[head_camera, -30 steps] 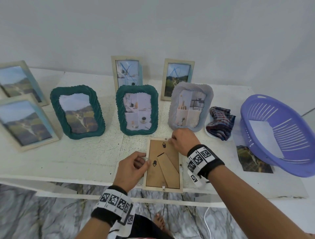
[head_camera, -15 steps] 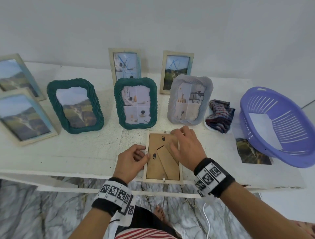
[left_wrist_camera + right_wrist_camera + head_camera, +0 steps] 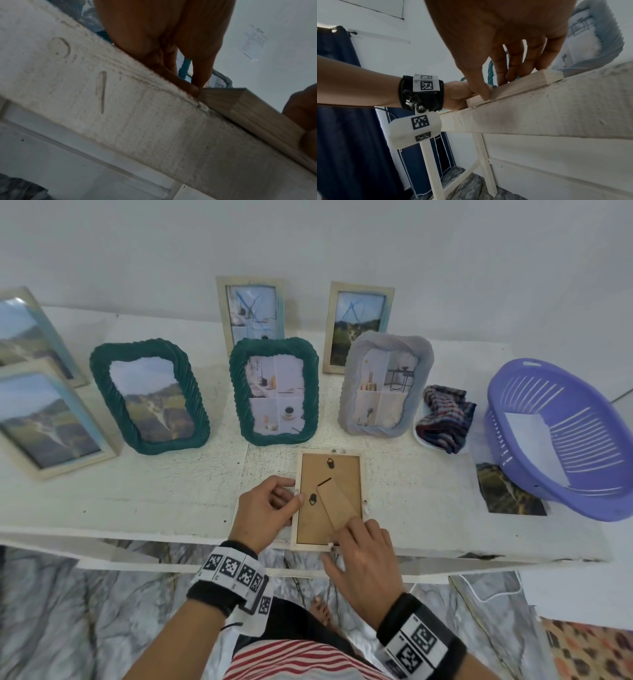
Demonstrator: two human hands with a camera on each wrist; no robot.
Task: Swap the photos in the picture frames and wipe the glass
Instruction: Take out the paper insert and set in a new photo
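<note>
A pale wooden frame (image 3: 329, 498) lies face down between the two hands at the near edge of the white table (image 3: 137, 498), its brown backing board and fold-out stand upward. The left hand (image 3: 265, 510) rests on the tabletop against the frame's left side, fingers curled, thumb and fingertip pinching that edge. The right hand (image 3: 364, 563) reaches from below the table edge, fingers fairly straight on the frame's near end, thumb pressed against its outer face. Beyond the hands stand two green frames (image 3: 274, 392) and a grey one (image 3: 385, 385). Out past the right hand lie a checked cloth (image 3: 445, 419), a loose photo (image 3: 507, 491) and a purple basket (image 3: 561, 440)
</note>
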